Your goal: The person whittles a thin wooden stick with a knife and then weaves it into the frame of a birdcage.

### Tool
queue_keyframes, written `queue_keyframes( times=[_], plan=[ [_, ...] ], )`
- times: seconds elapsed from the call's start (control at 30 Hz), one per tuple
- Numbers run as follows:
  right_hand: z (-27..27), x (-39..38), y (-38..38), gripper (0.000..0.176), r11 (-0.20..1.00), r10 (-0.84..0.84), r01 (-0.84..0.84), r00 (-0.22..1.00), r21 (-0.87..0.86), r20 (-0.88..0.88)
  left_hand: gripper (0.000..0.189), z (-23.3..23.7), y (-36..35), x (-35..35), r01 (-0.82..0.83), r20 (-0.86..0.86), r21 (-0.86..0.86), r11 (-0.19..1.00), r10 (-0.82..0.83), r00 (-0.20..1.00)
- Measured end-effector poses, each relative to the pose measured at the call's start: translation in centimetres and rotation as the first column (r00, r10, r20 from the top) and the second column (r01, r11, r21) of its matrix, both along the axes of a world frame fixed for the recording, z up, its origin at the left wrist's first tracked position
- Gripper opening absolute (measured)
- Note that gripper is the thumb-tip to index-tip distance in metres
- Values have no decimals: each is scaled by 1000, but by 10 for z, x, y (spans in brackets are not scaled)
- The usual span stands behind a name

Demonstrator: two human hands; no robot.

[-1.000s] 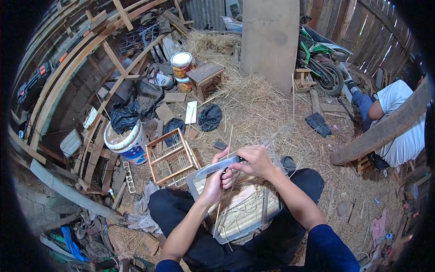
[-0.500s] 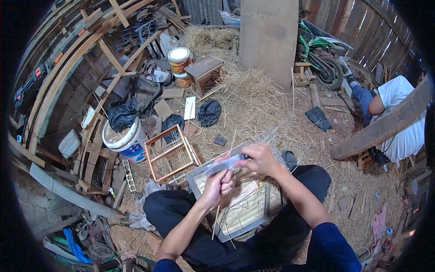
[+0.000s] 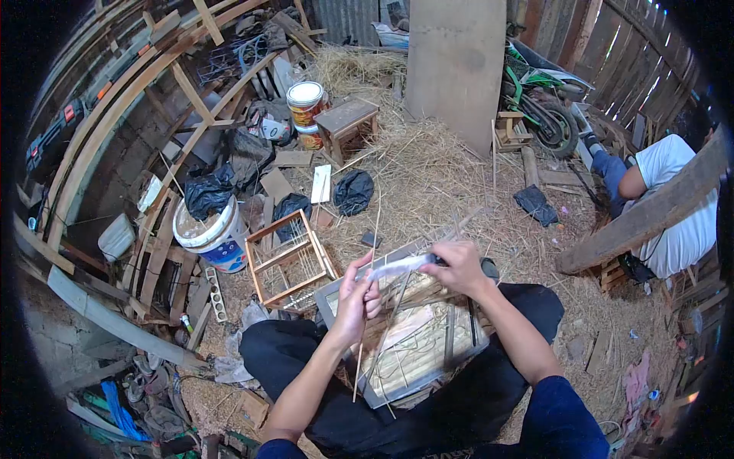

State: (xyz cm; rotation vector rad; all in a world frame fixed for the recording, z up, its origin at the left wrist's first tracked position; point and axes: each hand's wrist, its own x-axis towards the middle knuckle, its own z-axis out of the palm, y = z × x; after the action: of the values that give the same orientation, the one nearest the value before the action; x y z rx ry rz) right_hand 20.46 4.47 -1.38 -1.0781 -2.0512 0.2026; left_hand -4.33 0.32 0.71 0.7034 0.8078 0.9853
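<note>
My right hand [image 3: 463, 271] is wrapped round the dark handle of a knife [image 3: 399, 266], its broad pale blade pointing left. The blade tip overlaps the fingers of my left hand [image 3: 353, 307], which pinch a long thin wooden stick [image 3: 378, 216] standing nearly upright in view. Both hands are above a grey-edged wooden board [image 3: 327, 300] lying across my crossed legs. Loose thin strips [image 3: 401, 359] lie scattered over it. A dark narrow tool [image 3: 472, 323] rests at the board's right side.
Left of the board stands a small wooden frame [image 3: 257, 271] with thin bars, beside a white bucket [image 3: 200, 243]. Straw [image 3: 428, 164] covers the floor ahead, with a stool [image 3: 348, 118] behind. A person in a white shirt [image 3: 677, 214] sits right, behind a slanted beam [image 3: 642, 210].
My right hand and the knife have moved slightly right, away from my left hand. The left hand has shifted a little left, and its index finger is straighter.
</note>
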Motion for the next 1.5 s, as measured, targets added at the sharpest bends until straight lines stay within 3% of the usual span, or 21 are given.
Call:
queue_keyframes(
  times=[0.1, 0.17, 0.4, 0.5, 0.7, 1.0, 1.1, 1.17, 1.23, 1.27, 1.37, 1.4, 1.43, 1.5],
  plan=[
    [4, -20, -5, 36, 992, 118, -118, 993, -43, 11, 38, 3, 2, 13, -25, -75, 28, 999, 27, 997],
    [2, -26, -5, 36, 990, 140, -139, 990, -36, 19, 37, 4, 1, 16, 47, -51, 22, 999, -46, 998],
    [1, -42, 7, 34, 985, 167, -169, 983, -19, -83, 48, 6, 7, 26, 60, 49, -48, 997, -57, 997],
    [2, -40, 11, 34, 988, 157, -157, 985, -3, -70, 36, 4, 9, 28, 34, 70, -85, 996, -28, 997],
    [3, -31, 18, 41, 991, 92, -97, 994, -95, -54, 41, 6, 8, 25, 66, 133, -179, 982, -42, 990],
    [-6, -27, 15, 40, 989, 145, -148, 985, -27, -90, 35, -1, -6, 8, 146, 109, -201, 969, -126, 986],
    [-7, -20, 15, 39, 993, -40, 30, 996, -112, -80, 32, 2, -14, 5, 191, 96, -154, 970, -178, 979],
    [-3, -5, 31, 40, 908, -326, 267, 934, -324, -144, 31, 2, -23, 6, 238, 118, -94, 967, -227, 967],
    [0, 18, 41, 43, 891, -427, 388, 892, -236, -145, 33, -1, -29, 15, 295, 155, -18, 955, -288, 945],
    [0, 22, 44, 45, 875, -474, 445, 868, -190, -150, 34, -6, -25, 18, 190, 30, 3, 982, -190, 981],
    [10, 12, 29, 47, 934, -344, 284, 881, -219, -326, 33, -6, -4, 4, 57, -13, -9, 998, -57, 998],
    [10, 12, 19, 47, 931, -297, 253, 944, -263, -145, 34, -8, 0, 1, 44, -17, -19, 999, -44, 999],
    [6, 4, 18, 43, 983, -180, 174, 977, -66, -111, 34, -6, 2, 0, 31, 0, -15, 999, -31, 1000],
    [7, -10, 5, 39, 998, 11, -14, 999, -57, -45, 35, -4, 4, 2, 13, 36, -15, 1000, -12, 999]
  ],
)
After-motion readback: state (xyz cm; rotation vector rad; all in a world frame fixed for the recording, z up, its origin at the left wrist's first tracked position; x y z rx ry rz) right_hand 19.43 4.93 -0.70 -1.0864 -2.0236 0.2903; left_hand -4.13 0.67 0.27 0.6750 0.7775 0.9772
